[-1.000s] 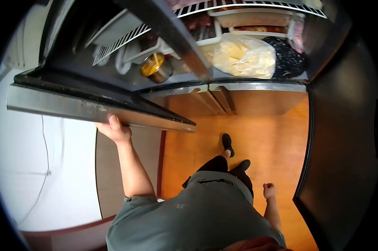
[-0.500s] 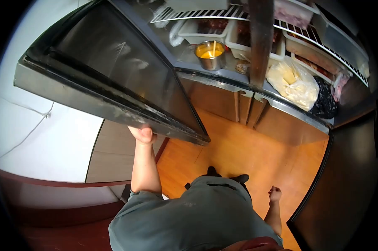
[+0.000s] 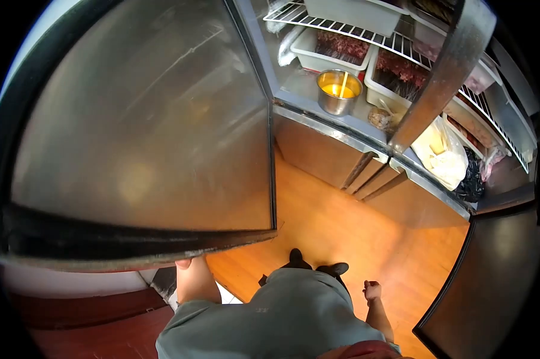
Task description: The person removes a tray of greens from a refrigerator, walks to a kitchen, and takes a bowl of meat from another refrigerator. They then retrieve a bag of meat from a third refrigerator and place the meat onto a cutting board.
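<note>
My left hand is at the outer edge of the left refrigerator door, which stands wide open. A thumb or fingertip shows under that edge; the door hides the other fingers. My right hand hangs beside my body above the floor, fingers loosely curled, with nothing seen in it. Inside the refrigerator, near the front, stands a steel pot of yellow liquid with a pale stick in it. Behind it are white tubs of reddish meat, and a small wrapped item lies beside it.
A steel centre post divides the opening. To its right are a bag of pale food and a black bag. A wire shelf holds more tubs. The right door also stands open above the wooden floor.
The left door has swung further open toward me, with my left hand at its edge. The view has shifted, showing more of the pot and tubs. My right hand stays at my side.
</note>
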`<state>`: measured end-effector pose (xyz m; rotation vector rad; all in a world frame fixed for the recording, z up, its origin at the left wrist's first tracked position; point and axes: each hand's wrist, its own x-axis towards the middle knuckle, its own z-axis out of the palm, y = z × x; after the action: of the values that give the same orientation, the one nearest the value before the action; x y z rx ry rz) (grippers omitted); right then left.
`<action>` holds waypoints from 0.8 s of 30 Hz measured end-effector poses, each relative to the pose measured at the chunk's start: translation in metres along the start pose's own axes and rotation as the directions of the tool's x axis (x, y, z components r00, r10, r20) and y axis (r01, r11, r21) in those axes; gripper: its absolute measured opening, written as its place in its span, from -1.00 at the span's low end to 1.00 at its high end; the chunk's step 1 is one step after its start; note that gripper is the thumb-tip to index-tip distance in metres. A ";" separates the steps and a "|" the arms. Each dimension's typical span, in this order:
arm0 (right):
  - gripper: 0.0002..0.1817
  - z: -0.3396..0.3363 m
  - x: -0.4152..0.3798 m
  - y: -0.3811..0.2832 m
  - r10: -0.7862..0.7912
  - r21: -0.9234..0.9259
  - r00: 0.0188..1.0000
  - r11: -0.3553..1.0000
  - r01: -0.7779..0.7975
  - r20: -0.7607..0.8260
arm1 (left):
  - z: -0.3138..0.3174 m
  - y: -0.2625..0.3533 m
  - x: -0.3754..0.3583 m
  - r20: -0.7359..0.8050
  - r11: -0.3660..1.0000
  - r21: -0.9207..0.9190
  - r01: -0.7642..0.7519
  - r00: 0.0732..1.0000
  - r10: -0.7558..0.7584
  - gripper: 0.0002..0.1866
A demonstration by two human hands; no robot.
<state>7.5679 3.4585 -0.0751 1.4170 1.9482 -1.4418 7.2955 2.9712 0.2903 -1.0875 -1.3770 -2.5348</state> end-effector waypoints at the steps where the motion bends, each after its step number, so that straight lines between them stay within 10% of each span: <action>1: -0.72 0.003 -0.001 -0.007 -0.012 -0.026 1.000 1.000 0.012 0.001 | -0.005 0.005 -0.002 0.004 1.000 0.002 -0.010 1.000 0.010 -0.11; 13: -0.63 0.046 -0.008 -0.063 -0.266 -0.341 0.964 0.904 0.259 0.026 | -0.033 0.019 -0.001 -0.006 0.996 -0.002 -0.091 0.996 0.091 -0.11; 24: -0.55 0.015 0.031 -0.037 -0.177 -0.450 0.983 0.875 0.177 0.042 | -0.015 0.012 0.016 0.028 0.992 -0.002 -0.129 0.991 0.129 -0.11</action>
<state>7.5184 3.4617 -0.0848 1.0479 2.2715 -0.9527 7.2795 2.9572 0.3030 -1.1751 -1.2690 -2.4381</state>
